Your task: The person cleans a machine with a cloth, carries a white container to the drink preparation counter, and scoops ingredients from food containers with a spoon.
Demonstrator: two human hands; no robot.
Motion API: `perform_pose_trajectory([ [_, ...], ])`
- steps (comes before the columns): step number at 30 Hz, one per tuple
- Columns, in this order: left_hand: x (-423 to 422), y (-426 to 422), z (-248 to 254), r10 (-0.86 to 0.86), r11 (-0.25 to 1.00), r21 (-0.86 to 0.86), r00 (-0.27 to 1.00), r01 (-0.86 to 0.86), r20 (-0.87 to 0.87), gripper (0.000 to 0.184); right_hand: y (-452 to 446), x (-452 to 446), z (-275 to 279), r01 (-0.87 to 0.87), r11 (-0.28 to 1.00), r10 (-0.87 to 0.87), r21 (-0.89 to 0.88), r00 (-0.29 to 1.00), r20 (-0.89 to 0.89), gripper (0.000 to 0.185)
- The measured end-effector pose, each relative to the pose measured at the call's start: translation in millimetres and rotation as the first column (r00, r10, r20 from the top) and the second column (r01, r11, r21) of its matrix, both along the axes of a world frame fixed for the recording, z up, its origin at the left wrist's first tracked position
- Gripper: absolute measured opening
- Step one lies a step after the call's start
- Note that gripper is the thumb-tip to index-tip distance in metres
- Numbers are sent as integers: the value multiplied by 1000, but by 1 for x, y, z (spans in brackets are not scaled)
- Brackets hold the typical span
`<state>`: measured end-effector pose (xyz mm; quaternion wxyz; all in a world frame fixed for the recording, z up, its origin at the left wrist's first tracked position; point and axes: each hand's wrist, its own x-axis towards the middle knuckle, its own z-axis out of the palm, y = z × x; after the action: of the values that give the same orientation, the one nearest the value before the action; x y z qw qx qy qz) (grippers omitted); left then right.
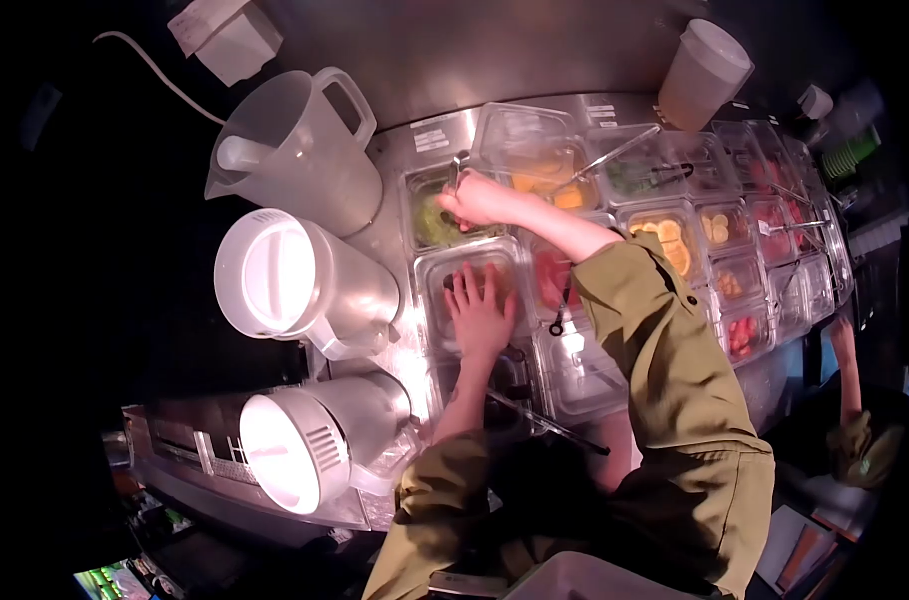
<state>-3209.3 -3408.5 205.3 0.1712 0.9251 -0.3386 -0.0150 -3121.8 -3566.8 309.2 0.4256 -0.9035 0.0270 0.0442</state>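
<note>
My right hand (478, 202) reaches across to the far left of the counter, over a container of green food (430, 222). Its fingers are closed around a metal utensil (459, 164) whose upper end shows above them; its lower part is hidden. Nearer to me, my left hand (482, 312) lies with fingers spread on the clear lid (437, 318) of the neighbouring container. What is under that lid is hard to make out. To the right of the left hand, red food (553, 277) fills another container, and a dark-handled utensil (558, 326) leans there.
Three pitchers stand left: a large one (305, 150), a white-lidded one (360, 295) and another (375, 405). Rightward are containers of yellow chunks (565, 195), citrus slices (677, 250) and red pieces (742, 336). Tongs (545, 420) lie in front. Another person's arm (847, 370) shows at right.
</note>
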Motion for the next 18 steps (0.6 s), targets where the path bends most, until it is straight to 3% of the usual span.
perform_pose_trajectory([
  [3, 0, 0, -2, -3, 998, 58, 1000, 3, -6, 61, 2, 11, -22, 194, 931, -183, 310, 981, -65, 35],
  [4, -2, 0, -3, -8, 998, 63, 1000, 9, -18, 61, 7, 14, -38, 192, 918, -161, 348, 980, -118, 36],
  [5, -3, 1, -2, -12, 997, 71, 1000, 14, -26, 61, 14, 13, -39, 238, 890, -232, 389, 971, -62, 37],
  [9, 2, 1, 0, -17, 996, 92, 999, 20, -33, 62, 15, 30, -4, 278, 928, -255, 250, 960, -120, 31],
  [10, 1, 1, 1, -13, 995, 94, 999, 16, -33, 62, 16, 28, 8, 323, 881, -320, 345, 945, -68, 32],
  [13, 1, -1, 1, 6, 996, 84, 999, -2, -39, 62, 23, 44, -48, 455, 783, -446, 424, 886, -127, 34],
  [17, 4, 2, -5, -3, 996, 85, 1000, 3, -3, 62, 25, 51, -33, 381, 876, -367, 294, 924, -106, 39],
  [18, 4, 1, -5, -5, 997, 82, 1000, 4, 12, 61, 24, 50, -22, 459, 817, -429, 349, 889, -164, 38],
])
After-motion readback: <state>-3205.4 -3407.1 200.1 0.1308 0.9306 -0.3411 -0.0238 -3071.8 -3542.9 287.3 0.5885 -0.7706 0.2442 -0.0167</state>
